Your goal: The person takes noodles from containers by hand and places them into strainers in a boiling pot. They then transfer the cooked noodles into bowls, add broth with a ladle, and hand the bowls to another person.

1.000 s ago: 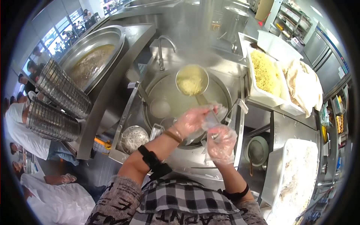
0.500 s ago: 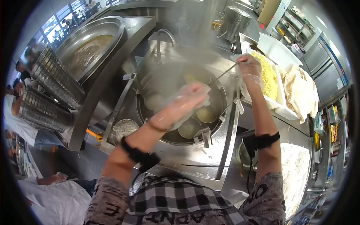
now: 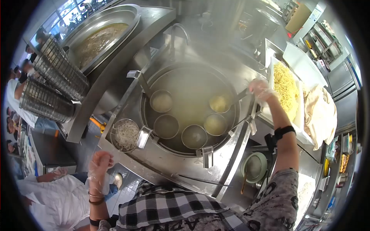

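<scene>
My right hand [image 3: 262, 90], in a clear glove, is closed on the handle of a strainer basket [image 3: 220, 103] holding yellow noodles, which sits in the right side of a large round pot [image 3: 189, 86] of cloudy water. Several other strainer baskets hang in the pot, one with pale food [image 3: 161, 101] at the left and one with yellowish food [image 3: 215, 124] at the lower right. My left hand [image 3: 101, 161], also gloved, is off the pot at the lower left, fingers loosely curled and nothing visible in them. Nearest to it is a basket of white noodles [image 3: 125, 135] on the steel counter.
Yellow noodles [image 3: 285, 88] fill a white tray at the right, beside a beige cloth [image 3: 319, 111]. A faucet [image 3: 179, 29] stands behind the pot. Stacked wire baskets [image 3: 46, 102] and a wide pan [image 3: 133, 17] are at the left. A person in white [image 3: 58, 200] is at the lower left.
My left hand has moved from over the pot down to the lower left. My right hand has come lower, to the strainer handle. The view has shifted slightly, and less steam covers the pot.
</scene>
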Available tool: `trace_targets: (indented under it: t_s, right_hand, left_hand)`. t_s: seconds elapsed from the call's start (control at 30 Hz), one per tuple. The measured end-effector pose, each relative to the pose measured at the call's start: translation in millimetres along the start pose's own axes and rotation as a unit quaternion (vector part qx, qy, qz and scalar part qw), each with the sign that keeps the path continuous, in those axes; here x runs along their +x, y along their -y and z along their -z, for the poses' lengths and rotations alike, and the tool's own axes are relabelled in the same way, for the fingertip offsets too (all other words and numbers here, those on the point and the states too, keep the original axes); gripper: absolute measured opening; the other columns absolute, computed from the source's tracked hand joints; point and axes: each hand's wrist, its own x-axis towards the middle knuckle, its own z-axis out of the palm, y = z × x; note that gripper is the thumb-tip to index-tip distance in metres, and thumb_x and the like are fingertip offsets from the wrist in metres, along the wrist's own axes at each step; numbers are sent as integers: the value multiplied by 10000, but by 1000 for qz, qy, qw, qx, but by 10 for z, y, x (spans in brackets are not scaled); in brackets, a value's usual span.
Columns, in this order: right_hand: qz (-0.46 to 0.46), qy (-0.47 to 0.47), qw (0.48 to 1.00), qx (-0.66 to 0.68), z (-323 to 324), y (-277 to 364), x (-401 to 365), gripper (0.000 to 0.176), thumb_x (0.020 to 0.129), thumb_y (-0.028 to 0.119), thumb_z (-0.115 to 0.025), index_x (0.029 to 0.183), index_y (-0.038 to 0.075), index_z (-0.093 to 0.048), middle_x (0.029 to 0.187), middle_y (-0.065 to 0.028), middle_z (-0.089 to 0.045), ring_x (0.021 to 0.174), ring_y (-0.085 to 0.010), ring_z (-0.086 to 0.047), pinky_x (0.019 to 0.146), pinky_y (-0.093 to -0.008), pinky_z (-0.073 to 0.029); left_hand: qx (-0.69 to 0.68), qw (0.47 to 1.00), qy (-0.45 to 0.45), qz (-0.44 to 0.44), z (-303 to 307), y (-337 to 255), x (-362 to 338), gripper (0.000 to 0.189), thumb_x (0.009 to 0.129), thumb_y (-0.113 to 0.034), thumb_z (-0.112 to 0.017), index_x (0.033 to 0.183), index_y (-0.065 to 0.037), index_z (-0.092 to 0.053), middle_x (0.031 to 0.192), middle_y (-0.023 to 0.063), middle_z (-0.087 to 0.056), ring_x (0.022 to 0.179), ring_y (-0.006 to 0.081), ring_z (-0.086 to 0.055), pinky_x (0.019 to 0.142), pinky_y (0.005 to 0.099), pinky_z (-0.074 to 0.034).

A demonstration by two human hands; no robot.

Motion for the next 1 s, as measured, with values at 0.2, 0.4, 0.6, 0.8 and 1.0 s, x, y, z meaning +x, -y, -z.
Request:
trace_targets:
  t_s: [0.2, 0.4, 0.6, 0.8, 1.0]
  right_hand:
    - [-18, 40, 992, -121, 27, 407, 93, 171, 642, 59, -565, 799, 126, -581, 869, -91, -550, 876, -236, -513, 767, -306, -407]
    - [154, -9, 980, -125, -10, 338, 173, 512, 721, 200, -564, 1209, 158, -414, 1217, -82, -419, 1117, -239, -387, 933, -316, -324]
    - [145, 75, 985, -62, 119, 2230, 600, 332, 793, 172, -485, 1108, 67, -488, 1059, -147, -533, 973, -308, -499, 851, -350, -396]
    - [243, 218, 935, -138, -691, 3737, 1258, 262, 786, 148, -409, 989, 66, -553, 935, -150, -574, 855, -299, -552, 739, -376, -440]
    - [154, 204, 882, -395, -1762, 3957, 2192, 269, 783, 174, -423, 950, 46, -590, 968, -103, -587, 857, -270, -570, 724, -375, -450]
  left_hand:
    - [-21, 1000, -12, 16, -117, 254, -71, 107, 819, -91, -495, 912, -44, -517, 814, 61, -575, 683, 110, -535, 611, 222, -439]
    - [-27, 999, 3, 37, -20, 354, -44, 130, 808, -83, -513, 931, -44, -511, 839, 56, -574, 677, 104, -535, 602, 223, -443]
    - [-92, 995, -30, 6, 347, 605, 221, 133, 820, -100, -507, 941, -44, -510, 814, 46, -561, 655, 100, -529, 572, 228, -443]
    - [-8, 940, -255, -227, 1562, 66, 693, 194, 810, -104, -533, 986, -33, -499, 860, 14, -538, 729, 67, -495, 628, 208, -424]
    - [242, 745, -529, -328, 3088, -1356, 1277, 404, 770, -294, -580, 1047, -9, -509, 900, 137, -573, 779, 197, -549, 683, 301, -433]
